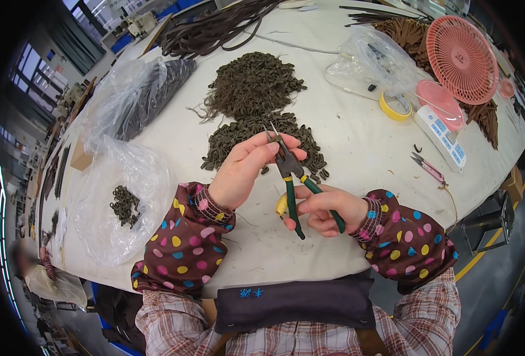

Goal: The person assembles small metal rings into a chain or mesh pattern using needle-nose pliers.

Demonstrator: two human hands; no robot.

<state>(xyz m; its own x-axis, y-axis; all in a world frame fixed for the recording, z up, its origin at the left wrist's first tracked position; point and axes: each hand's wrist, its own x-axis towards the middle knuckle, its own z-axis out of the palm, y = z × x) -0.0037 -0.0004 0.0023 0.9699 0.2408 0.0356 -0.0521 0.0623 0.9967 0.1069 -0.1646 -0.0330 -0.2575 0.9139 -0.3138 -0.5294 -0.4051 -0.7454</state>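
Observation:
My right hand point(331, 210) is closed around the spread green handles of a pair of long-nosed pliers point(287, 166). A yellow wrapping point(282, 205) covers one of its fingers. The pliers' dark, narrow jaws point away from me. At the jaws, my left hand point(244, 166) pinches a small dark olive fabric loop point(276, 138), mostly covered by the fingers. Just beyond the hands lies a pile of similar loops point(224, 142), and behind it a taller heap point(253, 83) with loose threads.
On the left, a clear plastic bag point(102, 219) holds some loops; a bag of dark strips point(155, 89) lies behind it. Brown straps point(215, 32) are at the back. To the right are yellow tape point(395, 107), a power strip point(440, 136), thread snips point(429, 168) and a pink fan point(461, 59).

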